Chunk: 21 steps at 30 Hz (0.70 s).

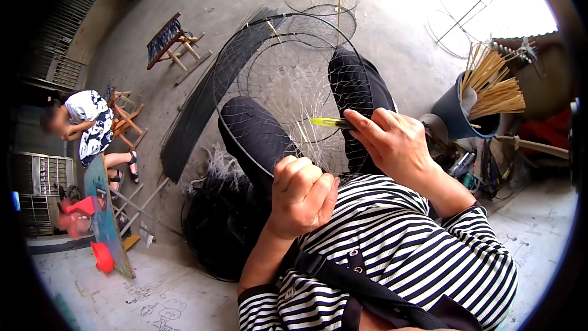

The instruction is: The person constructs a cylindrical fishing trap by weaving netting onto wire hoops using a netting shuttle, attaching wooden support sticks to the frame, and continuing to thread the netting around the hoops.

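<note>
Yellow-green tool (327,122) pinched in right hand (392,141). Left hand (304,197) curled shut near the hoop's lower edge, grip contents hidden; hooped net (300,95) over the thighs.

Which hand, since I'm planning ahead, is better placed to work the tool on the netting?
Probably the right hand: it holds the yellow-green tool over the netting; the left hand is curled.
</note>
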Each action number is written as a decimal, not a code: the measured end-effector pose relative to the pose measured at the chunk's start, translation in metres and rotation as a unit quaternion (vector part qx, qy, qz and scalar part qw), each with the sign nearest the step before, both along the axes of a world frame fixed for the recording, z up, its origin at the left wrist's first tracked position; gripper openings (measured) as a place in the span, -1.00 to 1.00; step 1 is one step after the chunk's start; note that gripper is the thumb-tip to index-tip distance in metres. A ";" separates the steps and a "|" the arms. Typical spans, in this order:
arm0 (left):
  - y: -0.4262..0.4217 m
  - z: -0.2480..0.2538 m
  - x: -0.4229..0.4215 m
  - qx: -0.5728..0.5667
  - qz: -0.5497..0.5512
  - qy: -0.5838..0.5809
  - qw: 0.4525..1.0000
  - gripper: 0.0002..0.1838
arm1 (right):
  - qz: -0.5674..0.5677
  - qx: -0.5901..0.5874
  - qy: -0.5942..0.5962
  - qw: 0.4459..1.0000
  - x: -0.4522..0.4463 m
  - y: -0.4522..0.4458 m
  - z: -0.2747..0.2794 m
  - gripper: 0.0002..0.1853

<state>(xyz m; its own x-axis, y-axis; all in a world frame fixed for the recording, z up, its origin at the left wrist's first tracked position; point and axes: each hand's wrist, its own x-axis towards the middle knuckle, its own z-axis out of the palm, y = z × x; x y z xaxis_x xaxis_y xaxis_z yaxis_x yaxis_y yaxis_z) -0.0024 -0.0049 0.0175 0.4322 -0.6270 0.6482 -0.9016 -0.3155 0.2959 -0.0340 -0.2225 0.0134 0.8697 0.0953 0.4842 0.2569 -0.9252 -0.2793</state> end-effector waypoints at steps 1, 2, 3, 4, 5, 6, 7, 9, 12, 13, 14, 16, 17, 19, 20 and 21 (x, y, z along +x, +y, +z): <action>0.000 0.000 0.000 0.001 0.001 0.001 1.000 -0.87 | -0.007 -0.006 -0.003 1.000 -0.002 0.000 0.005 -0.58; 0.001 0.000 0.000 0.001 0.001 0.002 1.000 -0.87 | -0.014 -0.012 -0.006 1.000 -0.004 0.000 0.007 -0.58; 0.000 0.000 -0.001 0.001 0.001 0.004 1.000 -0.87 | -0.009 -0.013 -0.007 1.000 -0.003 -0.002 0.006 -0.58; -0.001 0.000 -0.001 0.001 0.000 0.004 1.000 -0.87 | -0.005 -0.015 -0.009 1.000 -0.001 -0.003 0.003 -0.58; -0.001 0.000 -0.001 0.000 0.000 0.003 1.000 -0.87 | 0.000 -0.017 -0.011 1.000 0.001 -0.003 0.001 -0.58; -0.001 0.000 -0.001 -0.001 0.000 0.002 1.000 -0.87 | -0.001 -0.020 -0.006 1.000 0.001 -0.003 0.001 -0.59; -0.001 0.000 0.000 -0.002 0.000 0.002 1.000 -0.87 | -0.001 -0.022 0.000 1.000 0.001 -0.001 0.000 -0.60; 0.000 -0.001 -0.001 -0.002 0.000 0.002 1.000 -0.86 | -0.001 -0.029 0.002 1.000 0.001 0.002 -0.002 -0.61; -0.001 -0.001 -0.001 0.002 0.002 0.003 1.000 -0.86 | -0.013 -0.043 -0.008 0.999 -0.003 0.007 -0.003 -0.58; -0.001 -0.001 -0.001 0.004 0.001 0.003 1.000 -0.86 | -0.024 -0.047 -0.011 0.999 -0.007 0.011 -0.002 -0.57; -0.002 -0.001 -0.001 0.005 0.001 0.003 1.000 -0.86 | -0.035 -0.052 -0.014 0.998 -0.011 0.015 -0.002 -0.56; -0.003 -0.003 -0.001 0.007 0.002 0.003 1.000 -0.86 | -0.028 -0.055 -0.007 0.998 -0.020 0.020 0.000 -0.53; -0.003 -0.003 -0.002 0.008 0.003 0.004 1.000 -0.86 | -0.025 -0.054 -0.006 0.998 -0.022 0.022 -0.001 -0.52; -0.003 -0.004 -0.002 0.009 0.003 0.004 1.000 -0.85 | -0.023 -0.043 -0.008 0.999 -0.018 0.022 -0.005 -0.53; -0.003 -0.003 -0.002 0.010 0.002 0.004 1.000 -0.85 | -0.024 -0.042 -0.011 0.999 -0.016 0.021 -0.008 -0.53; -0.003 -0.003 -0.002 0.011 0.001 0.004 1.000 -0.85 | -0.025 -0.041 -0.014 0.999 -0.013 0.020 -0.011 -0.53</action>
<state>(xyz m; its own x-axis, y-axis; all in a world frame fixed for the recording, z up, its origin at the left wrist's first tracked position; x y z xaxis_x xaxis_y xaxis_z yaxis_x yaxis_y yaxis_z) -0.0046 -0.0081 0.0147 0.4385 -0.6398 0.6312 -0.8986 -0.3246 0.2952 -0.0467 -0.2023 0.0025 0.8608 0.0919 0.5006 0.2161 -0.9565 -0.1959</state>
